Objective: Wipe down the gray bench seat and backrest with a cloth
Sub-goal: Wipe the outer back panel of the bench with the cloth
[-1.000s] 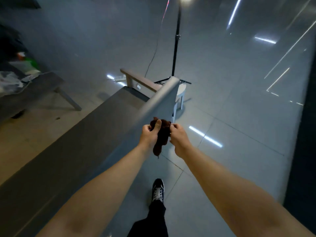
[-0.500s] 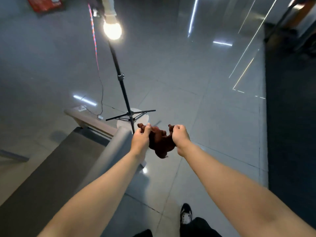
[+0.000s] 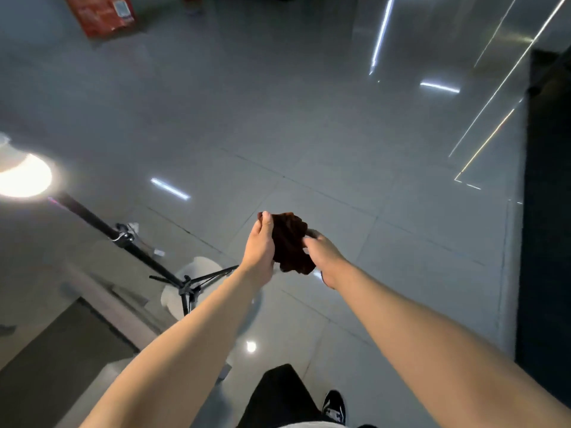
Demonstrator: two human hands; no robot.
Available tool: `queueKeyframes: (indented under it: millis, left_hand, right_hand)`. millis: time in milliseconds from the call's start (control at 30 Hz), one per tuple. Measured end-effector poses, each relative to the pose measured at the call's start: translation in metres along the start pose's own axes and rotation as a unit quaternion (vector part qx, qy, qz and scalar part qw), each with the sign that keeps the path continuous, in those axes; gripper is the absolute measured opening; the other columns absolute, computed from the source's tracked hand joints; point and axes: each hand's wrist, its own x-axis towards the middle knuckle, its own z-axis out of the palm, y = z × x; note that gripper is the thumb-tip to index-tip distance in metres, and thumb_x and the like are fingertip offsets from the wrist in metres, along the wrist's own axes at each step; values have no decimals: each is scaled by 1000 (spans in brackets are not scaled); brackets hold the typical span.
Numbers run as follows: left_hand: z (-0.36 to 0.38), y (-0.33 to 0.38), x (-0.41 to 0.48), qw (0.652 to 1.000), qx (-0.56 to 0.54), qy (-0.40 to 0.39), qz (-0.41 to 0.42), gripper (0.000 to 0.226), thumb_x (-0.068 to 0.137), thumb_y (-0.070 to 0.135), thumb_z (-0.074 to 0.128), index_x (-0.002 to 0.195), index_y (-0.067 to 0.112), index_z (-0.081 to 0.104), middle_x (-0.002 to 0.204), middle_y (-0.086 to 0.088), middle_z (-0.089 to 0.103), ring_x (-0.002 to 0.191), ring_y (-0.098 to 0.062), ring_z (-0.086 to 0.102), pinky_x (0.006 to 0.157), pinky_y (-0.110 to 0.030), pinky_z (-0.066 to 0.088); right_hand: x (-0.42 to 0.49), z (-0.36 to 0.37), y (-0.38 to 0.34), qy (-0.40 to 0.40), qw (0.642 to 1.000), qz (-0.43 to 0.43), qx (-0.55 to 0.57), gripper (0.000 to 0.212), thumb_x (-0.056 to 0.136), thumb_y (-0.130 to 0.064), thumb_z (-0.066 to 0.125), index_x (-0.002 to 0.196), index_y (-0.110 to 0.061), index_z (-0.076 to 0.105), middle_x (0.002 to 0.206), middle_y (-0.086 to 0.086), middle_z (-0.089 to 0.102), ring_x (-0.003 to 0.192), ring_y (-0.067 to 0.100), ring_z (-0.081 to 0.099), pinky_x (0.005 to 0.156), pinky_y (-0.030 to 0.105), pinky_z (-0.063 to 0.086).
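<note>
From the head view, both my bare forearms reach out from the bottom edge toward the middle of the frame. There my left hand [image 3: 259,245] and my right hand [image 3: 321,254] meet around a crumpled dark reddish-brown cloth [image 3: 289,239]. The fingers of my left hand are curled round the cloth's left side, with the thumb lying over its top edge. The fingers of my right hand grip it from the right, though they are a little blurred. The cloth is bunched between the two hands in the air, above the glossy gray tiled floor [image 3: 309,118] and touching nothing else.

The gray upholstered bench [image 3: 46,366] sits in the lower left corner, well apart from the cloth. Its dark seat shows, with a paler gray edge beside my left forearm. Just above it in the frame a black metal light stand [image 3: 136,251] slants up to a glowing white lamp bulb [image 3: 21,177] at the left edge. The stand's tripod legs spread in front of a round white stool [image 3: 197,273]. A red printed bag [image 3: 102,13] lies on the floor in the upper left. My black trouser leg [image 3: 278,393] and black-and-white shoe [image 3: 335,404] show at the bottom centre.
</note>
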Motion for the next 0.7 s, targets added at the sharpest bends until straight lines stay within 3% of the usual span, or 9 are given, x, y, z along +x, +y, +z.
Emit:
queueKeyframes:
  millis: [67,167,267,300,367,467,600,700]
  left_hand:
    - [16,23,41,1000,-8,17,3,37,104,52,47,107,18,63,93,1,73,78,-14,71,59,-23,54]
    - [30,48,116,998,-36,44,9,35,99,45,61,111,12,63,105,-9,73,92,-21,73,81,-35,59]
    - [37,70,194,996,-50,79,8,41,98,40,66,118,5,58,104,-13,70,84,-22,72,74,-37,62]
    - [37,76,220,995,-50,84,6,43,97,42,66,119,6,58,107,-14,70,86,-23,72,78,-40,62]
    - [35,94,269,993,-50,108,-14,42,96,46,66,119,12,57,109,-13,71,88,-26,72,85,-48,60]
    - [23,128,340,986,-72,152,-3,31,96,41,68,110,15,57,101,-9,69,97,-29,71,91,-46,57]
    - [-7,193,416,973,-82,213,15,35,84,48,78,103,25,60,106,-5,71,100,-23,70,94,-42,57]
    - [-44,232,466,963,-100,250,32,39,81,45,82,109,26,63,112,-8,72,100,-25,71,90,-43,60]
  right_hand:
    - [39,-12,-34,-30,1000,-1,1,29,92,-23,54,115,-16,70,107,0,73,98,16,66,81,32,52]
    - [108,-16,-78,-83,996,-12,-15,21,97,-30,61,110,-17,72,107,-2,75,98,12,67,78,27,47]
    - [189,-7,-118,-96,991,-40,-85,11,95,-25,69,106,-22,69,100,1,74,95,18,67,77,29,48]
    - [217,-4,-132,-95,989,-48,-104,11,96,-23,67,106,-20,68,98,1,73,93,19,66,75,29,48]
    - [266,7,-165,-97,985,-61,-127,13,99,-20,62,110,-15,67,92,1,70,82,18,65,63,24,47]
    - [322,30,-220,-99,986,-36,-127,15,101,-24,59,112,-14,61,86,4,68,64,17,69,45,19,46]
    - [402,79,-288,-133,972,-73,-178,17,102,-24,48,102,-11,60,98,8,68,93,27,66,71,33,50]
    - [455,127,-328,-137,963,-108,-204,21,105,-24,41,109,-8,55,95,7,63,87,23,61,66,32,47]
